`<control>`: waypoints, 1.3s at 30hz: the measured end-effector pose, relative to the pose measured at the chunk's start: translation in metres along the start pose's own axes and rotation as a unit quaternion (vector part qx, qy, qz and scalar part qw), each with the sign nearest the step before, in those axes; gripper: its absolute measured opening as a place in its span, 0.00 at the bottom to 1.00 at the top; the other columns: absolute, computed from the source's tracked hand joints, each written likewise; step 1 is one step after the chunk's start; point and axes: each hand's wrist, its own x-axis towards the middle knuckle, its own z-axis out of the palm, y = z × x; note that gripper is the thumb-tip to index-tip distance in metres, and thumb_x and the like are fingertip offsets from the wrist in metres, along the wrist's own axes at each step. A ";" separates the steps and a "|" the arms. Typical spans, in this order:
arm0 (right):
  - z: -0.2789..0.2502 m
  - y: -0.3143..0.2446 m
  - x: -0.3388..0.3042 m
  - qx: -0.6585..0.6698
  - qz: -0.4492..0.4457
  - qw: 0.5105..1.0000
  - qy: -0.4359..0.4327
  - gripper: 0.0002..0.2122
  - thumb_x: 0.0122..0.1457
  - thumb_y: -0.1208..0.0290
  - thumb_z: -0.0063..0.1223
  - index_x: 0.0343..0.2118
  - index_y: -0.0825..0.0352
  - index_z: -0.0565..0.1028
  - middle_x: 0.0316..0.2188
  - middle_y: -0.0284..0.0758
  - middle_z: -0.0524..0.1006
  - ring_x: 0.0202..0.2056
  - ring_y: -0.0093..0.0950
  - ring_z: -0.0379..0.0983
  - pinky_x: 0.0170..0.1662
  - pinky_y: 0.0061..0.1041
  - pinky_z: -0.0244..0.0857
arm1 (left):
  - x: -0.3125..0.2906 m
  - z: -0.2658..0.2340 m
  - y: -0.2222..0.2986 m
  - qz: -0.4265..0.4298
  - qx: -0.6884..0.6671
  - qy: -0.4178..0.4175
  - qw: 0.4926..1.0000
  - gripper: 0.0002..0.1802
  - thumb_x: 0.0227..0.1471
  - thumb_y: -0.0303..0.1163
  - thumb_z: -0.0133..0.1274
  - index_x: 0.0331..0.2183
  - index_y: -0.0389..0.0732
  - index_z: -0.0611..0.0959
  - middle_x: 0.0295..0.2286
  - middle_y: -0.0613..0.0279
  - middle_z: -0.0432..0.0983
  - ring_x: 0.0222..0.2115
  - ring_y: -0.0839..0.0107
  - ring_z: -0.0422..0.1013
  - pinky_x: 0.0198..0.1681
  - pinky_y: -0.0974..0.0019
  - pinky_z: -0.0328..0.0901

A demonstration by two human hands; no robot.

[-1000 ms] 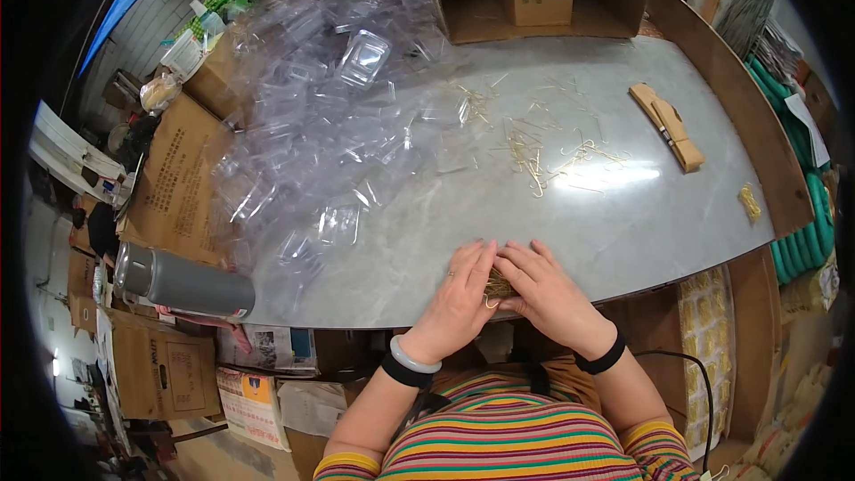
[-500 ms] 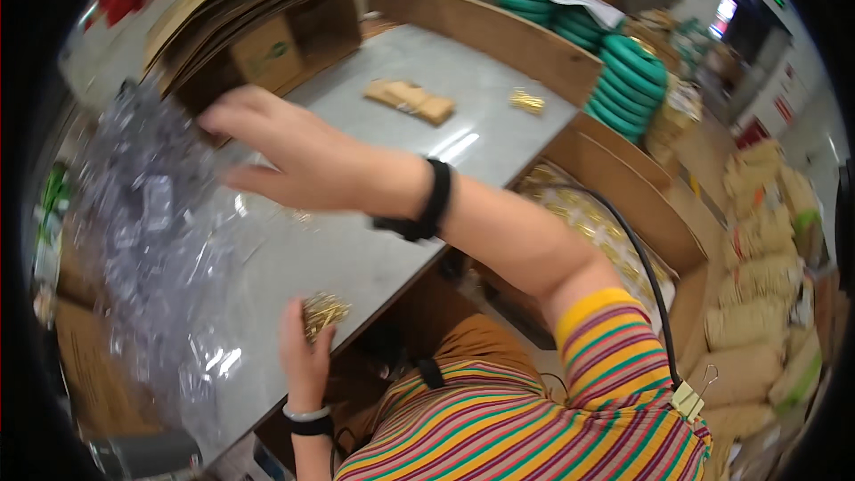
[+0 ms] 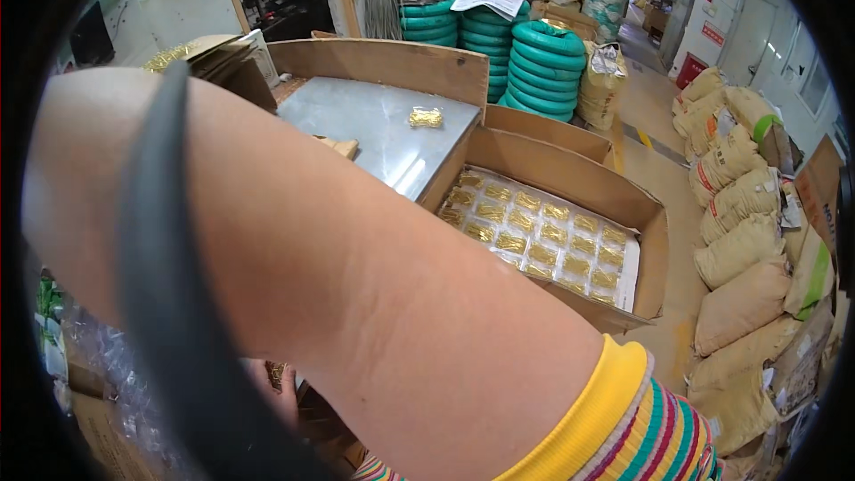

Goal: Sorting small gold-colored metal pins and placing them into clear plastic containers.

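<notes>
Right arm (image 3: 383, 249) fills the middle of the view, bare skin running from a yellow-cuffed striped sleeve (image 3: 659, 428) at lower right to the left rim. Dark, blurred curved strip (image 3: 165, 214) crosses close in front of it; cannot tell what it is. Right hand lies outside the picture – its state cannot be told.

Left hand (image 3: 287, 401) shows only in part, low, below the arm's lower edge and half covered by the dark strip. Its fingers close around a bunch of gold wire pieces (image 3: 278, 376); how firm the grip is, cannot tell.

Beyond the arm, the grey counter (image 3: 338, 107) carries a small gold bundle (image 3: 426, 118) near its right end. Brown cardboard piece (image 3: 340, 148) lies on it too, partly hidden by the arm. Tall cardboard strip (image 3: 392, 64) stands along the far edge.

Just right of the counter, an open cardboard box (image 3: 655, 232) holds clear packs (image 3: 552, 232) of gold pieces, laid out in rows. Lower left, clear plastic containers (image 3: 116, 370) lie heaped, blurred toward the rim.

Behind the counter stand stacks of teal coils (image 3: 545, 71), a white sheet (image 3: 488, 4) on top, a tan sack (image 3: 604, 89) beside them. Far right – bulging tan sacks (image 3: 744, 258) line the floor
</notes>
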 end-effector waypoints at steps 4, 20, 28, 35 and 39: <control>0.031 -0.020 -0.003 0.024 -0.001 1.000 0.011 0.15 0.51 0.74 0.54 0.42 0.73 0.73 0.41 0.54 0.71 0.44 0.52 0.70 0.49 0.42 0.66 | -0.002 0.030 -0.059 0.033 -0.102 0.092 0.990 0.32 0.48 0.27 0.62 0.54 0.32 0.72 0.52 0.44 0.70 0.54 0.48 0.65 0.61 0.54 0.58; -0.035 -0.032 -0.080 0.046 -0.186 0.981 -0.030 0.10 0.53 0.79 0.48 0.39 0.73 0.67 0.38 0.55 0.68 0.41 0.54 0.63 0.46 0.45 0.62 | -0.009 0.018 -0.036 0.061 -0.058 0.108 0.991 0.33 0.50 0.27 0.58 0.57 0.31 0.68 0.59 0.41 0.62 0.60 0.47 0.59 0.65 0.56 0.53; -0.199 0.074 -0.321 -0.023 -0.069 0.822 -0.565 0.27 0.63 0.56 0.54 0.59 0.67 0.66 0.57 0.51 0.67 0.60 0.48 0.61 0.62 0.41 0.57 | 0.002 -0.030 -0.038 0.105 -0.116 0.185 0.970 0.30 0.47 0.25 0.60 0.54 0.35 0.75 0.56 0.45 0.66 0.59 0.49 0.62 0.62 0.54 0.56; -0.201 0.123 -0.413 -0.117 -0.172 0.774 -0.598 0.21 0.58 0.64 0.53 0.53 0.68 0.71 0.58 0.51 0.68 0.61 0.47 0.61 0.63 0.42 0.54 | 0.084 -0.156 0.057 0.330 0.070 0.229 0.913 0.29 0.49 0.25 0.58 0.54 0.38 0.75 0.54 0.46 0.68 0.58 0.49 0.63 0.60 0.52 0.60; -0.190 0.090 -0.420 -0.076 -0.095 0.798 -0.590 0.19 0.54 0.69 0.54 0.48 0.70 0.71 0.47 0.48 0.73 0.51 0.49 0.66 0.56 0.44 0.59 | 0.134 -0.171 0.105 0.340 0.255 0.271 0.864 0.09 0.42 0.34 0.56 0.27 0.40 0.83 0.33 0.53 0.79 0.41 0.56 0.74 0.43 0.56 0.68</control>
